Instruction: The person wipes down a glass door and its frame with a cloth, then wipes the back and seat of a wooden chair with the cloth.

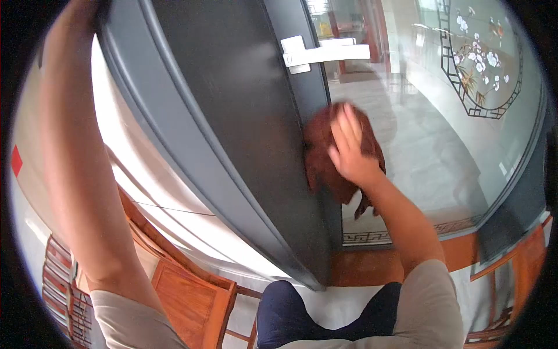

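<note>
My right hand (350, 152) lies flat on a dark brown cloth (331, 145), its fingers stretched out and slightly blurred. The bunched cloth is pressed against the door's glass panel (418, 151) and overlaps the dark grey door frame (296, 87). Its lower corners hang loose below my wrist. Above the cloth is a white lever handle (328, 55). My left arm reaches up along the left side, beside the door's grey outer edge (157, 116). The left hand itself is lost beyond the dark upper border of the picture.
A floral design in a black lattice border (479, 64) decorates the glass at upper right. Below left stands a wooden chair (186, 296); more wooden furniture (505, 285) is at lower right. A brown threshold (372, 264) runs under the door, near my legs (285, 314).
</note>
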Motion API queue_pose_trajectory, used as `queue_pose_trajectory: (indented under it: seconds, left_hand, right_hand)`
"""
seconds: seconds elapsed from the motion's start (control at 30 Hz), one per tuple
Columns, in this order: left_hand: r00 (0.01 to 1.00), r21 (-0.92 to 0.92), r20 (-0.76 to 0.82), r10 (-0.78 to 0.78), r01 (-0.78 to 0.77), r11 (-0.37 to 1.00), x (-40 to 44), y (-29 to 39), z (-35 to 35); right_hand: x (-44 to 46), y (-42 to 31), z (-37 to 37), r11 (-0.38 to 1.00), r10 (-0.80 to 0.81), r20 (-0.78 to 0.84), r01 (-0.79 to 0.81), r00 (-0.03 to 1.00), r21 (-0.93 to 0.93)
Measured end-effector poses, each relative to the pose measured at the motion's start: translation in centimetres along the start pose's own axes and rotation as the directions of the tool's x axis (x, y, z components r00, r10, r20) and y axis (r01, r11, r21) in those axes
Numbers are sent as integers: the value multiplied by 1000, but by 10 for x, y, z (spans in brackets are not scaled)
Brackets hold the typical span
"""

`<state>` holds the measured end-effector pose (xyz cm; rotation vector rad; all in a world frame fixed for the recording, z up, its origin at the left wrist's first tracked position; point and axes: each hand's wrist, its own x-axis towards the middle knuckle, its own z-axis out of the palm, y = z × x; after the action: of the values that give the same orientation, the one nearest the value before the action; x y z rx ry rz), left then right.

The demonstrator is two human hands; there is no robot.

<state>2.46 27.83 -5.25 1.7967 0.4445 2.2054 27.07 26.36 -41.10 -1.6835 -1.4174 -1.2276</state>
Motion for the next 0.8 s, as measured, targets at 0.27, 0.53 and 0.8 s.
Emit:
queue_pose_trajectory:
  seconds: [0.27, 0.53, 0.8]
  left_hand:
    - [743, -255, 140, 655, -612, 749, 61, -60, -21]
    - [728, -301, 20, 685, -649, 699, 70, -73, -5]
    - [743, -166, 9, 669, -658, 734, 65, -67, -5]
  right_hand:
    - [87, 28, -40, 984, 83, -118, -100, 990, -146]
    - [-1, 48, -9, 987, -156, 41, 154, 987, 50]
    - [102, 176, -138, 712, 141, -630, -520, 763, -471]
